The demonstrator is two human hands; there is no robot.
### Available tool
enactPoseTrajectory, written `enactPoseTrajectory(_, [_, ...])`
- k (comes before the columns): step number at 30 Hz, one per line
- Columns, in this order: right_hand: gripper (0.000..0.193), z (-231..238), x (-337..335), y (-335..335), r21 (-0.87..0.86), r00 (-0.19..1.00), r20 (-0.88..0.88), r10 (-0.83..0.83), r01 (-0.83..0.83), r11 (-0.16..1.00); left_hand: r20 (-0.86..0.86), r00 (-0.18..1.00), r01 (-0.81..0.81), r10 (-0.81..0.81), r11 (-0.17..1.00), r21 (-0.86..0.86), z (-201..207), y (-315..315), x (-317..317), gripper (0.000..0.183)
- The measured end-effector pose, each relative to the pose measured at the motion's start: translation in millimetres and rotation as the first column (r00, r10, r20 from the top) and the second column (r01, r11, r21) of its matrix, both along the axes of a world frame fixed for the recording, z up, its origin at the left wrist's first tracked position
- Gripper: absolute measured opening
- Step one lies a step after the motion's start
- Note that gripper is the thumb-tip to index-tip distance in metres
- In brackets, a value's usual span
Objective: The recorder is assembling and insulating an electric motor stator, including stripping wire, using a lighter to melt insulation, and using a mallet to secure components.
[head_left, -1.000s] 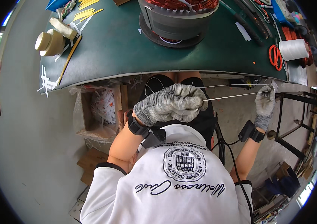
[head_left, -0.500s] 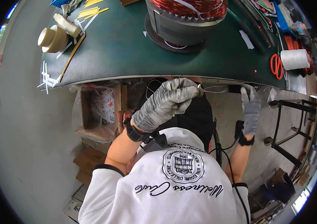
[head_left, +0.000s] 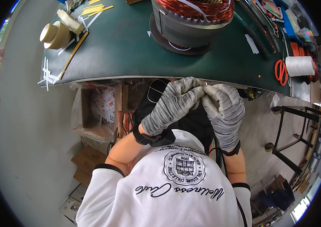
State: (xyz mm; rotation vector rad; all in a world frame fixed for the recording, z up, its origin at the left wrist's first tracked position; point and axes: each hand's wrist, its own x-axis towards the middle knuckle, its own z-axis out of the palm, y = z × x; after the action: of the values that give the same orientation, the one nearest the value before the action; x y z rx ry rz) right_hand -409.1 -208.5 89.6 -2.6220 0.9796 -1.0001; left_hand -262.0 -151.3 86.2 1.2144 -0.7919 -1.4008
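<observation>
Just in front of the table edge, my two grey-gloved hands meet fingertip to fingertip. My left hand (head_left: 177, 101) is closed, its thumb and fingers pinching the end of a thin pale strand (head_left: 150, 89), cord or wire, that hangs in a loop over my lap to the left. From the other side, the thumb and forefinger of my right hand (head_left: 225, 111) pinch at the same spot. A tiny white tip (head_left: 205, 84) shows between the fingertips; the rest is covered by the gloves. Beyond my hands stands a grey stator core (head_left: 190, 32) with red-brown copper windings (head_left: 205, 11).
The green tabletop (head_left: 119, 49) holds tape rolls (head_left: 56, 36), a thin brown stick (head_left: 73, 55), and yellow strips (head_left: 96, 9) at left. Orange-handled scissors (head_left: 281, 72) and a white thread spool (head_left: 300, 66) sit at right. Below are a scrap box (head_left: 120, 102) and a black metal frame (head_left: 298, 113).
My right hand has come in from the right to meet my left hand at the fingertips. The small strand loop that stuck out to the right of my left hand no longer shows.
</observation>
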Motion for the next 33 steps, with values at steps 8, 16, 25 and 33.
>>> enactPoseTrajectory(8, [0.017, 5, -6, -2, 0.607, 0.947, 0.311, -0.081, -0.133, 0.783, 0.091, 0.996, 0.012, -0.002, 0.993, -0.117, -4, 2, 2, 0.029])
enactPoseTrajectory(16, [0.014, -1, -8, -13, 0.505, 0.915, 0.341, 0.217, -0.373, 0.778, -0.263, 0.963, 0.069, -0.059, 0.997, 0.029, 5, -5, 14, 0.025])
enactPoseTrajectory(25, [0.006, 6, 5, -11, 0.811, 0.740, 0.574, -0.351, -0.573, 0.116, -0.119, 0.990, -0.076, 0.072, 0.997, -0.028, 14, 5, 5, 0.014])
enactPoseTrajectory(33, [0.010, 13, 4, -6, 0.875, 0.814, 0.484, -0.320, -0.450, 0.179, -0.063, 0.996, -0.062, 0.057, 0.993, -0.096, 13, 7, 6, 0.011])
